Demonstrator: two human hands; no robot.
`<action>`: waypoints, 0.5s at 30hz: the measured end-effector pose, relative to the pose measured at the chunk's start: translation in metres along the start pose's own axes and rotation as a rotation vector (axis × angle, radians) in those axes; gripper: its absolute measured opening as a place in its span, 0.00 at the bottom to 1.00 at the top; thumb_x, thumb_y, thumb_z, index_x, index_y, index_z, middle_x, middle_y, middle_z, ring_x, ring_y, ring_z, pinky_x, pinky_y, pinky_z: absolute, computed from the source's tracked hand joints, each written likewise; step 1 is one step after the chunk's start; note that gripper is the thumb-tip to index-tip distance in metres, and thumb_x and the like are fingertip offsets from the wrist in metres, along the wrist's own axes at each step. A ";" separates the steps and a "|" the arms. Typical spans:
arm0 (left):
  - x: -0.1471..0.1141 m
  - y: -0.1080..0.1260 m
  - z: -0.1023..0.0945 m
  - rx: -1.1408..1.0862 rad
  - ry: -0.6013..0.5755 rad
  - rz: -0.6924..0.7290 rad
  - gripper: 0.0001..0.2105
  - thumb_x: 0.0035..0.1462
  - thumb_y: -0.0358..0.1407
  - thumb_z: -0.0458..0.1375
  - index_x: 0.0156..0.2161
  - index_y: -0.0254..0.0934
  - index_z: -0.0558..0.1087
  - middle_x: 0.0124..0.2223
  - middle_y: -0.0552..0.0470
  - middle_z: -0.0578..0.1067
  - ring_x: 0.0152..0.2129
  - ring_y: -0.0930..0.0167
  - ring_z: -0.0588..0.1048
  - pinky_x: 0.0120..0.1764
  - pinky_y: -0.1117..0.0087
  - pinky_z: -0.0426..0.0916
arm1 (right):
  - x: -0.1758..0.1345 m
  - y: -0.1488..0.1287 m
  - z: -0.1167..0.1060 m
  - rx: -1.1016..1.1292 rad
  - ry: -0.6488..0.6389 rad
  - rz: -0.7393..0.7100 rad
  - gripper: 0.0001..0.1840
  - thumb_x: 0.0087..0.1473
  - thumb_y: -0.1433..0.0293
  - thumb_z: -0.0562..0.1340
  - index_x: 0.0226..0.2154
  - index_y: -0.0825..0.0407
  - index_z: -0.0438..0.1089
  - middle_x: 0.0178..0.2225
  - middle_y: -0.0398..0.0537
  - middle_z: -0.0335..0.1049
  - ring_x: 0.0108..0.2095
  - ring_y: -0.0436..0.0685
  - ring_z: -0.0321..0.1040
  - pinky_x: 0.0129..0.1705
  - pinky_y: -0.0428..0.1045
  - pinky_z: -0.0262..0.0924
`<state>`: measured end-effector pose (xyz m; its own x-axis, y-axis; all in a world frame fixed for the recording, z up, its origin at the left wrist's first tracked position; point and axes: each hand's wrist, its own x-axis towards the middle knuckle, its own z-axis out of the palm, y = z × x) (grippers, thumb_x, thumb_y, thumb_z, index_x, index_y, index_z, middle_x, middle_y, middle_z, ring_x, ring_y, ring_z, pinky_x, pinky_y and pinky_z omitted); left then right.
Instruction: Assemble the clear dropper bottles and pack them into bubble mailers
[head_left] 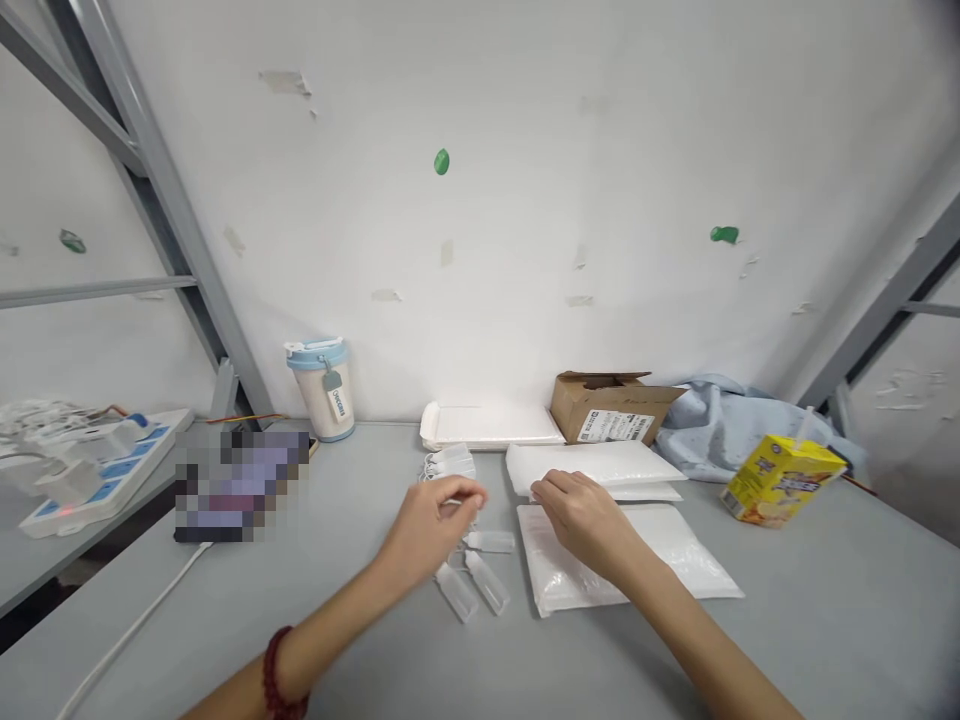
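My left hand (431, 528) is curled, thumb and fingertips drawn together, above several small translucent plastic bottles; anything in the pinch is too small or hidden to make out. Two of these bottles (487, 582) lie just below that hand, and another one (491, 542) lies on its side to the right. A cluster of the same kind (451, 460) sits behind it. Over the white padded mailer (667, 550) is my right hand (579, 508), its fingers bent together and pointing left. I cannot tell what they hold. More white mailers (592, 465) lie stacked behind.
A white flat package (491, 425) and an opened cardboard box (619, 410) stand by the wall. Rightward are a yellow drink carton (780, 482) and a light blue cloth (731, 425). To the left are a tumbler (324, 395), a phone (244, 490) with a cable, and a power strip (127, 470).
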<state>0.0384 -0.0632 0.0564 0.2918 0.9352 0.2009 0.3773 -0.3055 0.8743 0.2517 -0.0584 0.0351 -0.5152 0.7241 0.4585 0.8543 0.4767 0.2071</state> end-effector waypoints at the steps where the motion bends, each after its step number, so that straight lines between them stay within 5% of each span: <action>1: 0.009 -0.002 -0.004 0.048 0.019 0.023 0.10 0.53 0.35 0.52 0.32 0.35 0.75 0.33 0.50 0.77 0.33 0.68 0.74 0.37 0.71 0.69 | 0.000 0.000 -0.001 0.007 0.025 -0.003 0.12 0.53 0.82 0.53 0.26 0.54 0.67 0.24 0.45 0.66 0.23 0.50 0.59 0.28 0.46 0.45; 7: 0.071 -0.017 -0.016 0.434 0.058 0.121 0.10 0.52 0.31 0.51 0.32 0.35 0.75 0.35 0.49 0.78 0.33 0.68 0.75 0.38 0.70 0.68 | -0.001 -0.002 -0.002 0.032 0.079 -0.001 0.14 0.57 0.78 0.52 0.23 0.54 0.65 0.20 0.43 0.63 0.21 0.49 0.55 0.26 0.46 0.43; 11: 0.101 -0.022 -0.006 0.608 -0.015 0.095 0.07 0.50 0.27 0.55 0.35 0.34 0.74 0.37 0.46 0.76 0.38 0.63 0.73 0.40 0.66 0.67 | -0.001 -0.004 0.002 0.047 0.097 -0.012 0.14 0.57 0.77 0.51 0.23 0.54 0.65 0.22 0.44 0.63 0.22 0.49 0.56 0.26 0.46 0.43; 15: 0.120 -0.027 0.007 0.743 -0.090 0.049 0.12 0.57 0.35 0.55 0.46 0.34 0.69 0.46 0.45 0.71 0.41 0.65 0.71 0.42 0.60 0.68 | 0.000 -0.003 0.005 0.054 0.124 0.001 0.14 0.57 0.77 0.51 0.24 0.54 0.64 0.24 0.45 0.62 0.25 0.50 0.57 0.26 0.45 0.46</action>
<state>0.0694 0.0560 0.0540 0.3822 0.9090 0.1666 0.8471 -0.4166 0.3299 0.2491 -0.0570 0.0298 -0.4991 0.6589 0.5629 0.8482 0.5045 0.1615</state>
